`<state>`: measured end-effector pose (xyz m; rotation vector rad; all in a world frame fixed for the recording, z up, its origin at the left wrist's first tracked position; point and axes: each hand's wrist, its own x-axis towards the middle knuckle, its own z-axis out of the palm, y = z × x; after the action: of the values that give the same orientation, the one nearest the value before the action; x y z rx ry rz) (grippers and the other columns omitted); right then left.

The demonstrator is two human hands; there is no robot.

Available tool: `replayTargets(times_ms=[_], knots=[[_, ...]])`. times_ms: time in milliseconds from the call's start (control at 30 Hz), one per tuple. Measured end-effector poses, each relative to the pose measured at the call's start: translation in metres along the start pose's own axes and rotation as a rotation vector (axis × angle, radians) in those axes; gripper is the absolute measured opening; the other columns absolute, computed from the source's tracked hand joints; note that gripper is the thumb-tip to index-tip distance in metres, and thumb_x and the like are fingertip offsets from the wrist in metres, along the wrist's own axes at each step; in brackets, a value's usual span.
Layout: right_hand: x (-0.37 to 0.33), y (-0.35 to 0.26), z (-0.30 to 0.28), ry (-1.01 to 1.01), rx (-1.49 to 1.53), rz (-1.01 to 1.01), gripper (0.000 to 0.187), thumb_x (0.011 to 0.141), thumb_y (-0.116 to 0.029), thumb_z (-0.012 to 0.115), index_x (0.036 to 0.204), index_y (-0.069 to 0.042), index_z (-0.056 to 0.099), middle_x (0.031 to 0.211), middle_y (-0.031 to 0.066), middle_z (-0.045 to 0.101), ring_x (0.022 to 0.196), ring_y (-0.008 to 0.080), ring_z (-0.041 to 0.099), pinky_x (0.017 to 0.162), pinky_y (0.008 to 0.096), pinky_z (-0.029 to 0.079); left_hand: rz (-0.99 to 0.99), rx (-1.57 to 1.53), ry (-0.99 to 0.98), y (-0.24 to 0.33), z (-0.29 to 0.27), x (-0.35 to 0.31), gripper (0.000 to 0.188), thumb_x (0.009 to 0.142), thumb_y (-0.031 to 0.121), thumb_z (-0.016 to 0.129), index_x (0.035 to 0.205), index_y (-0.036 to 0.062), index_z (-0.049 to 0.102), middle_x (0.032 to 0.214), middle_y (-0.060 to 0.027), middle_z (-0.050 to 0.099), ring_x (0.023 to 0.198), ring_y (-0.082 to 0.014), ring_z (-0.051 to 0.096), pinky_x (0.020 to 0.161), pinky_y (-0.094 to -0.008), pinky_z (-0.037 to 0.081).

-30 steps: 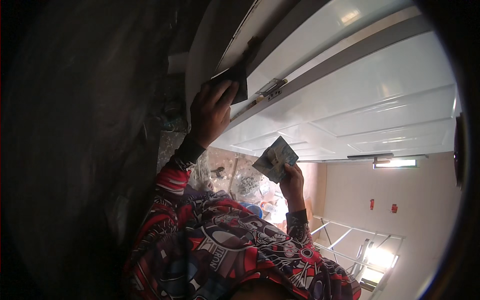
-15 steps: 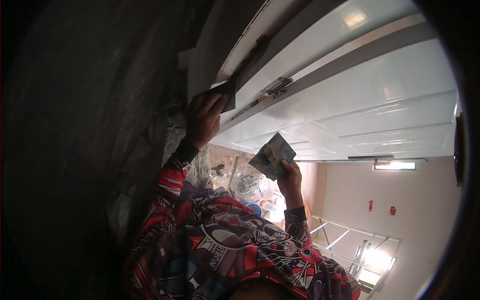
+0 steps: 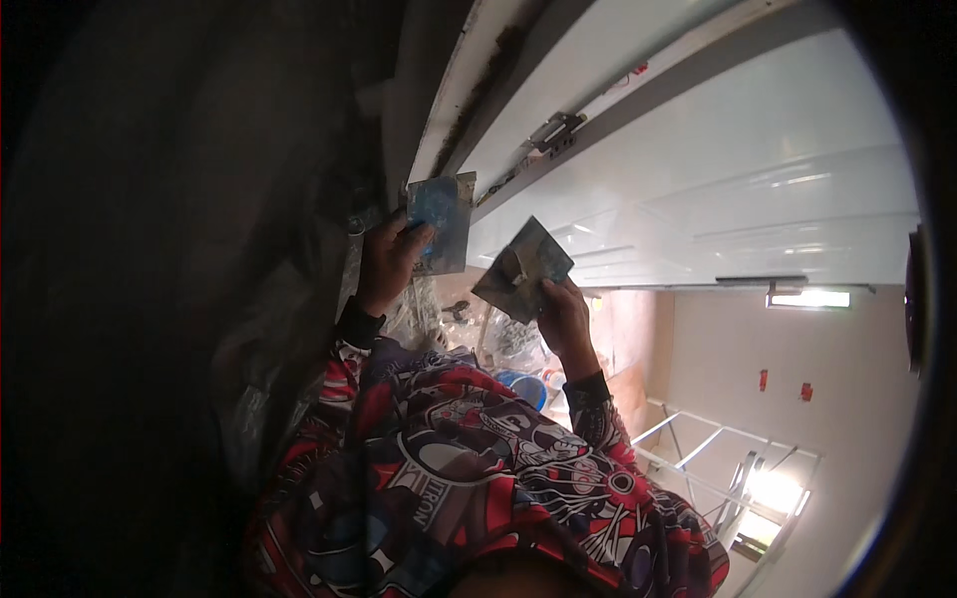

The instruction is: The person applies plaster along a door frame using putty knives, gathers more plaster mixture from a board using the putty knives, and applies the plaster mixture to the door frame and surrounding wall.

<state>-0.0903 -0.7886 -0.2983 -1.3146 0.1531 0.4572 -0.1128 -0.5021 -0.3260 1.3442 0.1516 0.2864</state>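
Observation:
In my left hand is a flat, square putty spreader, bluish and smeared, with the thumb across its face. It is held up beside the edge of a white door frame. My right hand pinches the lower corner of a second square putty spreader, turned like a diamond. A greyish lump of filler sticks to that spreader's face. The two spreaders are apart, side by side, below a white panelled door.
A metal hinge sits on the door's edge. A blue bucket and plastic sheeting lie on the littered floor below. A white ladder-like metal frame stands at the lower right, near a bright window. Deep shadow covers the left.
My left hand has drawn its spreader down from the frame edge and turned its face into view. My right hand, with its spreader, has risen slightly and moved left.

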Motion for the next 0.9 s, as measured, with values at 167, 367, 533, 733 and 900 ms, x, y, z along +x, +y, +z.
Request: replayTargets(times_ms=[167, 367, 533, 733, 900], knots=[[0.007, 0.008, 0.015, -0.081, 0.241, 0.087, 0.037, 0.095, -0.01, 0.053, 0.13, 0.002, 0.052, 0.12, 0.0126, 0.063, 0.103, 0.0228, 0.065, 0.083, 0.0364, 0.055, 0.008, 0.232, -0.114, 0.021, 0.007, -0.012, 0.017, 0.091, 0.013, 0.063, 0.102, -0.0001, 0.065, 0.082, -0.0066, 0.066, 0.076, -0.0071, 0.06, 0.066, -0.0259, 0.047], [0.009, -0.008, 0.018, -0.101, 0.23, 0.033, 0.04, 0.095, -0.012, 0.052, 0.133, 0.002, 0.05, 0.122, 0.012, 0.062, 0.102, 0.0215, 0.063, 0.081, 0.0336, 0.051, 0.391, 0.52, -0.251, 0.043, 0.026, -0.024, 0.02, 0.088, 0.006, 0.06, 0.107, -0.0006, 0.065, 0.092, -0.0165, 0.066, 0.079, -0.0296, 0.065, 0.072, -0.0368, 0.052], [0.015, -0.014, 0.005, -0.169, 0.194, -0.001, 0.034, 0.095, -0.009, 0.054, 0.127, 0.002, 0.055, 0.118, 0.0116, 0.064, 0.102, 0.0213, 0.064, 0.08, 0.0335, 0.053, 0.593, 0.722, -0.368, 0.034, 0.021, -0.034, 0.029, 0.082, -0.002, 0.059, 0.11, -0.0023, 0.064, 0.104, -0.0186, 0.063, 0.093, -0.0376, 0.062, 0.081, -0.0431, 0.053], [0.018, -0.005, -0.002, -0.176, 0.333, -0.032, 0.041, 0.096, -0.008, 0.053, 0.135, 0.002, 0.048, 0.126, 0.0131, 0.059, 0.109, 0.0247, 0.062, 0.087, 0.0394, 0.054, 0.436, 0.902, -0.488, -0.02, -0.004, -0.041, 0.031, 0.078, 0.0, 0.06, 0.109, -0.0018, 0.063, 0.106, -0.0197, 0.062, 0.098, -0.0382, 0.061, 0.082, -0.0441, 0.052], [0.014, -0.001, -0.017, -0.051, 0.339, -0.032, 0.04, 0.096, -0.008, 0.053, 0.134, 0.003, 0.047, 0.128, 0.0144, 0.058, 0.111, 0.0269, 0.062, 0.088, 0.0417, 0.054, 0.257, 0.809, -0.184, -0.044, -0.029, -0.031, 0.018, 0.086, 0.007, 0.062, 0.102, -0.0017, 0.064, 0.092, -0.02, 0.064, 0.086, -0.0397, 0.062, 0.077, -0.0424, 0.052]])
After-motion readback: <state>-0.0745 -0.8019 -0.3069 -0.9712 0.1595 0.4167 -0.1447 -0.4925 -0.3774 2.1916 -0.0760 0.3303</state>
